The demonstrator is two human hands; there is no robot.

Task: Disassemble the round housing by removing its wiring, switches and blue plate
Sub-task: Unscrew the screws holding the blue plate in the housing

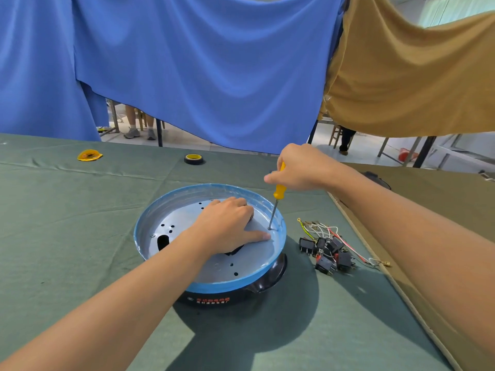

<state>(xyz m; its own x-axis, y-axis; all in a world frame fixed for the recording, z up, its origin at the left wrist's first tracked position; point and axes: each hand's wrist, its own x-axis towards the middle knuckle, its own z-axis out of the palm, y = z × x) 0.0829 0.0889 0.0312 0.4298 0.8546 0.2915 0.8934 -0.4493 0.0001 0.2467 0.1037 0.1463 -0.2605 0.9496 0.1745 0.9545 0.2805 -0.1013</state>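
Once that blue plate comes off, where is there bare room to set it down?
Left of the blue plate, green cloth lies bare up to the yellow wrapper and tape roll. Right is crowded: switches and wiring by the brown cloth.

The round black housing [241, 297] sits before me; the wired black switches [328, 250] lie just right of it, the black tape roll [193, 159] behind.

Makeshift workshop: cloth-covered table [80, 210], hung sheets [201, 62], tape roll [193, 159].
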